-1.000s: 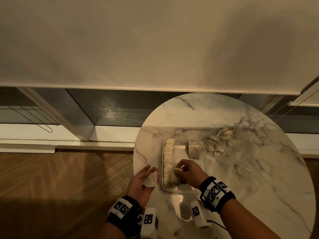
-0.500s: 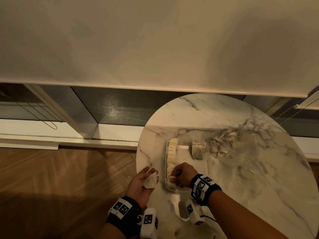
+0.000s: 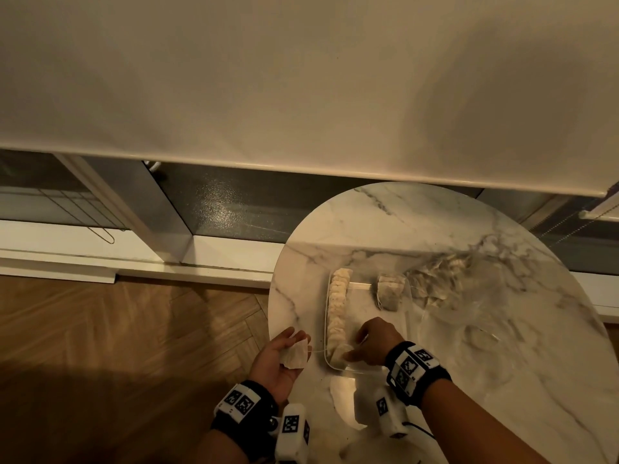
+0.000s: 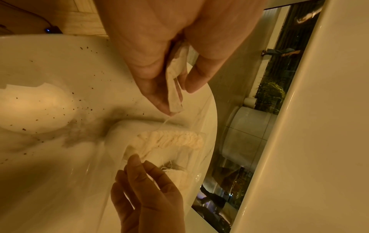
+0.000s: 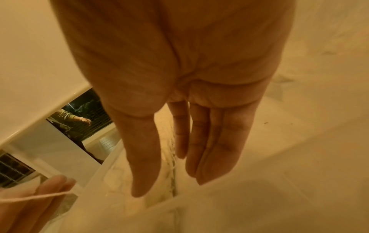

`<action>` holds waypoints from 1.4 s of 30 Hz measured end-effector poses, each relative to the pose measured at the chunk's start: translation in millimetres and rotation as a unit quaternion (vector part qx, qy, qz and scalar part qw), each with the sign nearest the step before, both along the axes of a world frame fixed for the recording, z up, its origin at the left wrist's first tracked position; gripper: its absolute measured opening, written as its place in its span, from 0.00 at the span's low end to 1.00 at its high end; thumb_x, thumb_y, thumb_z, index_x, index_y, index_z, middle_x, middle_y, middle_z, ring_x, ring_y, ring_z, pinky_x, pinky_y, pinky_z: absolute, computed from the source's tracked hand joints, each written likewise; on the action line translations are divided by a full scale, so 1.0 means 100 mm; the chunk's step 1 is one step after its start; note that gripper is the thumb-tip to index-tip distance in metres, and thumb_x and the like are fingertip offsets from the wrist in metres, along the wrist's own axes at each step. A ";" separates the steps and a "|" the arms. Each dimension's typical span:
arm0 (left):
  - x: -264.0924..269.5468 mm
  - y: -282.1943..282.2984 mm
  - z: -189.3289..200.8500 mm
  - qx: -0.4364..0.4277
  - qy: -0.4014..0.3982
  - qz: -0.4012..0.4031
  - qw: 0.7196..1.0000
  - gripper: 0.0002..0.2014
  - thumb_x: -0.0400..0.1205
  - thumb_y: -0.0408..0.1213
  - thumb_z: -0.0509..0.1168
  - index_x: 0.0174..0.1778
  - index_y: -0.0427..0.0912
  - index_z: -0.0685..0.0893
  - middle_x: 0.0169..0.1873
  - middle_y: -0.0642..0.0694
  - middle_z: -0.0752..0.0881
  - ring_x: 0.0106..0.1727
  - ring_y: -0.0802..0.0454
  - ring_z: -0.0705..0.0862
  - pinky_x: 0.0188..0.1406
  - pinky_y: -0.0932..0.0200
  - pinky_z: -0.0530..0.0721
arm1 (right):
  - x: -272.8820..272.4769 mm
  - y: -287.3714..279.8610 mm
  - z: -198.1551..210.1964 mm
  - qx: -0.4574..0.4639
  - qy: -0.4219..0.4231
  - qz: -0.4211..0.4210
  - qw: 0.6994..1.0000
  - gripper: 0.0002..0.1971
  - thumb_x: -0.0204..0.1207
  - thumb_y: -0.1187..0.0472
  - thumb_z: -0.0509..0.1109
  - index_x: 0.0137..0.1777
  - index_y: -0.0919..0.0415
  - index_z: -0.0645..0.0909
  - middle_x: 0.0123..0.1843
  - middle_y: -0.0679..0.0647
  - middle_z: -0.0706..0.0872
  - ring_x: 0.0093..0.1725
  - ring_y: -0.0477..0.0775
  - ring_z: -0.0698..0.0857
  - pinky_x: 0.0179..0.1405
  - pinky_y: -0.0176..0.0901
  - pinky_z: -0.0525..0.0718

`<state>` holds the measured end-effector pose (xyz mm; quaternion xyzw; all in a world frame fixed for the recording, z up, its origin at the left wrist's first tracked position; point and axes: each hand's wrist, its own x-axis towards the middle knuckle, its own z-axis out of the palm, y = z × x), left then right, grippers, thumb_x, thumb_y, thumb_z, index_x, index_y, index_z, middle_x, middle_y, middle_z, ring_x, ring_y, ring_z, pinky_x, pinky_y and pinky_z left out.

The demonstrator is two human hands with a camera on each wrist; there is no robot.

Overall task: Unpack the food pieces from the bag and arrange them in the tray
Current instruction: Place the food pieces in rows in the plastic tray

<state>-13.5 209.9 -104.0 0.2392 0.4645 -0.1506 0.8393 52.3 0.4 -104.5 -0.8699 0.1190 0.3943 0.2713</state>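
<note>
A clear plastic tray (image 3: pixel 355 370) lies on the round marble table (image 3: pixel 502 380). A row of pale food pieces (image 3: pixel 337 309) runs along the tray's left wall, and a small stack of pieces (image 3: pixel 390 291) sits at its far right corner. My right hand (image 3: pixel 355 354) is inside the tray, its straight fingers touching the near end of the row. In the right wrist view the right hand (image 5: pixel 169 179) is open and holds nothing. Just left of the tray, over the table edge, my left hand (image 3: pixel 284 351) grips one food piece (image 4: pixel 174 88) between thumb and fingers.
A crumpled clear bag (image 3: pixel 449 284) with more pieces lies right of the tray. The table's left edge is directly under my left hand, with wooden floor (image 3: pixel 134 346) below. A window sill (image 3: pixel 217 259) and a lowered blind (image 3: pixel 301 78) lie beyond the table.
My right hand set its piece at the near end of the row and let go; its fingers are now straight. The left hand has kept its piece.
</note>
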 end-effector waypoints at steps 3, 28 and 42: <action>0.00 -0.04 -0.01 0.002 0.003 -0.017 1.000 0.13 0.84 0.24 0.61 0.63 0.35 0.80 0.54 0.34 0.87 0.53 0.38 0.86 0.49 0.45 0.85 | -0.02 0.01 -0.02 0.001 0.026 0.006 1.000 0.18 0.57 0.53 0.89 0.45 0.55 0.88 0.44 0.53 0.91 0.44 0.51 0.91 0.48 0.49 0.92; -0.03 -0.12 -0.08 0.022 0.019 -0.053 0.998 0.19 0.81 0.22 0.66 0.68 0.36 0.79 0.56 0.35 0.88 0.56 0.40 0.87 0.53 0.47 0.85 | 0.00 0.11 -0.11 -0.006 0.020 0.045 0.999 0.16 0.63 0.53 0.85 0.50 0.53 0.88 0.45 0.50 0.91 0.41 0.46 0.90 0.35 0.38 0.89; -0.02 0.03 0.01 -0.014 0.015 0.013 1.000 0.11 0.83 0.22 0.62 0.58 0.36 0.82 0.49 0.36 0.86 0.42 0.42 0.89 0.25 0.56 0.89 | 0.08 0.03 -0.04 0.089 0.020 0.105 0.990 0.12 0.74 0.62 0.77 0.57 0.56 0.86 0.46 0.54 0.90 0.36 0.46 0.86 0.33 0.34 0.84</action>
